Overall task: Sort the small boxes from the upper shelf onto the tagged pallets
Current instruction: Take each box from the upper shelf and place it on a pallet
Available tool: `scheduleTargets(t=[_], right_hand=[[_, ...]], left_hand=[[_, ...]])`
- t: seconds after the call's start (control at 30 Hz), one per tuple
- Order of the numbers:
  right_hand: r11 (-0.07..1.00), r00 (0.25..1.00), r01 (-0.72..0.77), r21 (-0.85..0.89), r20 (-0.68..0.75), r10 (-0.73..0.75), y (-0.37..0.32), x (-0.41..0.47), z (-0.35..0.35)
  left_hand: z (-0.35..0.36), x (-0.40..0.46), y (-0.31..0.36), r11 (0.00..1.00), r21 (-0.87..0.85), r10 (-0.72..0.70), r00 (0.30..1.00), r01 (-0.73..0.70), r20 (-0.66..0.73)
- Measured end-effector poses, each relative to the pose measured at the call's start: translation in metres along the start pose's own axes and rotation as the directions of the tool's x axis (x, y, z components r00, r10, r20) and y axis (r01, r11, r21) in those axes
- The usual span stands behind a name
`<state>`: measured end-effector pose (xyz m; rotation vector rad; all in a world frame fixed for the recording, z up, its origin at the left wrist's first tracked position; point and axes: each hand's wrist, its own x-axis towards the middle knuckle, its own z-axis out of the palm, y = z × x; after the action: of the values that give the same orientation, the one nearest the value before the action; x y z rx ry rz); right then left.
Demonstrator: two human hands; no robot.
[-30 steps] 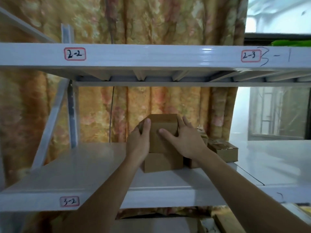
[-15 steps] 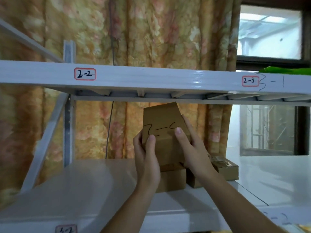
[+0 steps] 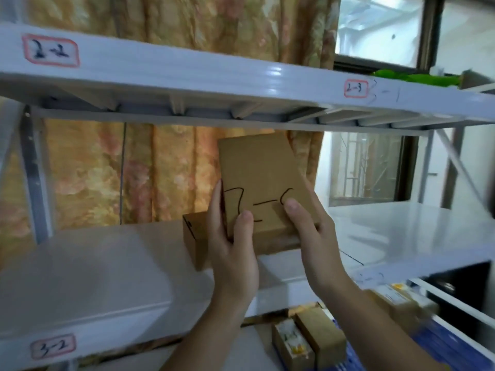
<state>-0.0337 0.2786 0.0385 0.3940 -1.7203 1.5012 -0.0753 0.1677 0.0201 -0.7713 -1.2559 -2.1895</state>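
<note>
Far left of the hands, a red-edged tag [image 3: 53, 346] on the front lip of the white shelf [image 3: 80, 274] reads 3-2, and above it a tag [image 3: 51, 50] on the upper shelf rail [image 3: 187, 76] reads 2-2. A flowered curtain [image 3: 88, 172] hangs behind the rack.

Just left of the left hand, a brown box [image 3: 195, 239] sits on the shelf, partly hidden by the fingers. The left hand [image 3: 232, 247] grips the left edge of a small cardboard box [image 3: 258, 183], fingers behind it and thumb pressed on its front face. The box is held upright, lifted clear above the shelf, its face marked with black handwriting. The right hand [image 3: 308, 234] clamps the box's right edge, thumb on the front over the last written mark, fingers wrapped behind.

Above and right of the right hand, a tag [image 3: 355, 88] on the upper rail reads 2-3. Below the right forearm, two more boxes [image 3: 308, 341] stand side by side on a lower level. Farther right are a window [image 3: 375, 28] and something green [image 3: 401, 77] on top of the upper rail.
</note>
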Motion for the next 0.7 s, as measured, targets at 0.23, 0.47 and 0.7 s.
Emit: scheduleTargets(t=[0.23,0.47,0.7], right_hand=[[0.996,0.993,-0.085,-0.016,-0.084,0.083,-0.005,-0.041,-0.050],[0.992,0.980,-0.125,0.019,-0.156,0.126,-0.030,-0.097,-0.122],[0.982,0.952,-0.187,0.017,-0.242,0.186,-0.048,-0.169,-0.234]], left_hand=[[0.034,-0.057,-0.004,0.999,-0.002,-0.047,0.998,0.048,0.032],[0.088,-0.131,0.014,0.995,-0.010,-0.095,0.993,0.096,0.070],[0.168,-0.239,0.016,0.985,-0.018,-0.172,0.982,0.174,0.076]])
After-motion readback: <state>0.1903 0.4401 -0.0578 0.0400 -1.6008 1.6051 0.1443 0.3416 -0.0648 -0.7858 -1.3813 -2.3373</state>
